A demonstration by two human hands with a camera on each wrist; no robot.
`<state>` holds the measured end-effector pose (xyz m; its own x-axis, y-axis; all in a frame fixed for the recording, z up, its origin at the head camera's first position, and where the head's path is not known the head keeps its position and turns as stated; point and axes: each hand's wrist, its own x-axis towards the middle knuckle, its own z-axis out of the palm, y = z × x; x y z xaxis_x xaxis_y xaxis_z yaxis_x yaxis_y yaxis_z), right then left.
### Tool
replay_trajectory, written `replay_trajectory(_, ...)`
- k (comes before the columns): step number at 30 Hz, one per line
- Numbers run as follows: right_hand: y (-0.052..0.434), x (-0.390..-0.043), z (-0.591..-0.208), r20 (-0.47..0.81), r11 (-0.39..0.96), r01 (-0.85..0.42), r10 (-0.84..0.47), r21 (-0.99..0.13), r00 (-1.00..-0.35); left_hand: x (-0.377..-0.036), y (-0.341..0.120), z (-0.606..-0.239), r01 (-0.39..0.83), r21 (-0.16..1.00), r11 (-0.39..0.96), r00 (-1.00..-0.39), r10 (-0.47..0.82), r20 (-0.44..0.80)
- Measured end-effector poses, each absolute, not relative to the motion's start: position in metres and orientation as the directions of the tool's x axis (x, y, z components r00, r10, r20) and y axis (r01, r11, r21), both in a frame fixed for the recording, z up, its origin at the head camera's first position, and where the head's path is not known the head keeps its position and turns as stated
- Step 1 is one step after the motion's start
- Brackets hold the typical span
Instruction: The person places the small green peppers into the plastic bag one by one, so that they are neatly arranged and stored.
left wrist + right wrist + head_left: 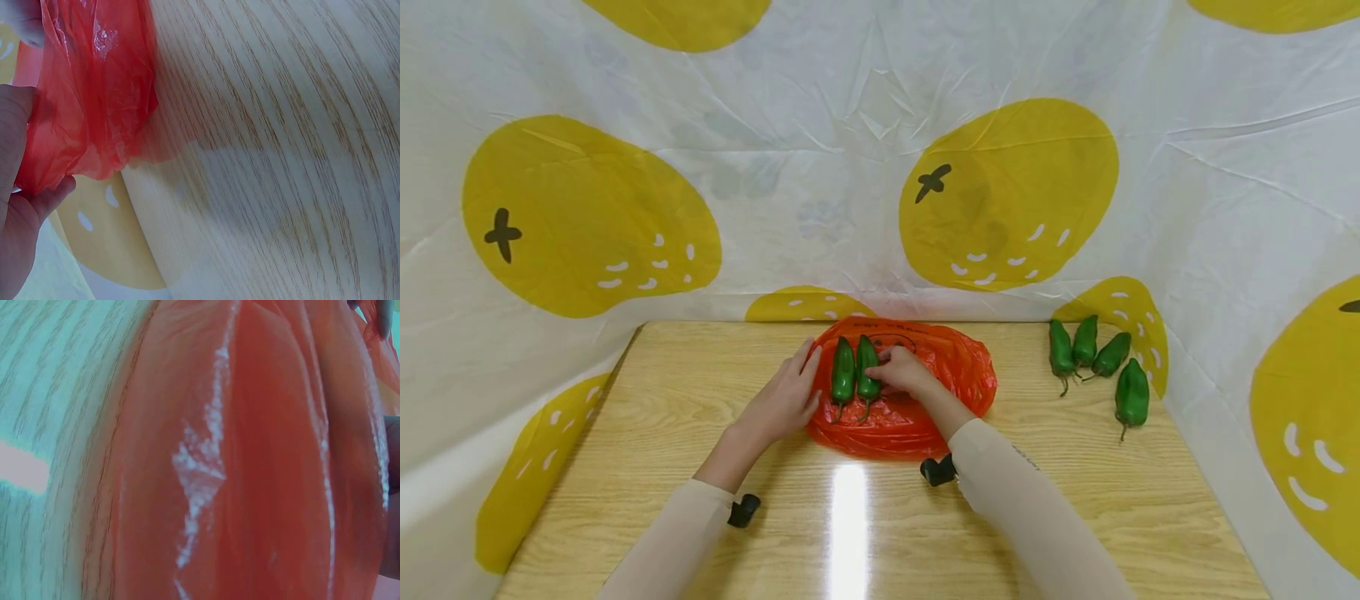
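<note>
The table [910, 533] has a pale wood-grain top. A white sheet [805, 208] hangs behind the table and along its left and right sides. Large yellow fruit prints [1007, 196] cover the sheet. A bright light reflection [848, 533] runs along the table's near part.

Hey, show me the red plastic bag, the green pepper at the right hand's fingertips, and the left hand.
Red plastic bag [880, 435]: head view, on its near part.
Green pepper [866, 361]: head view, on its glossy body.
Left hand [785, 397]: head view, on its back.
</note>
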<state>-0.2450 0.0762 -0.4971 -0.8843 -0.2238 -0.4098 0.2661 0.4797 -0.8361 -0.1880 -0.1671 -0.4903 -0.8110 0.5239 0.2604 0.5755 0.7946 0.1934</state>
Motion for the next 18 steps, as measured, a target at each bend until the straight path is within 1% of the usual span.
replay_trajectory(7, 0.0770, -0.2444, -0.4978, -0.371, 0.516, 0.217, -0.215, -0.828, -0.903, -0.1879, -0.1665, -0.4903, 0.588, 0.186, 0.787, -0.800, 0.532, 0.277)
replay_trajectory(18, 0.0761, -0.2458, -0.4999, -0.368, 0.509, 0.215, -0.222, -0.833, -0.903, -0.1882, -0.1666, -0.4916, 0.593, 0.182, 0.784, -0.795, 0.534, 0.287)
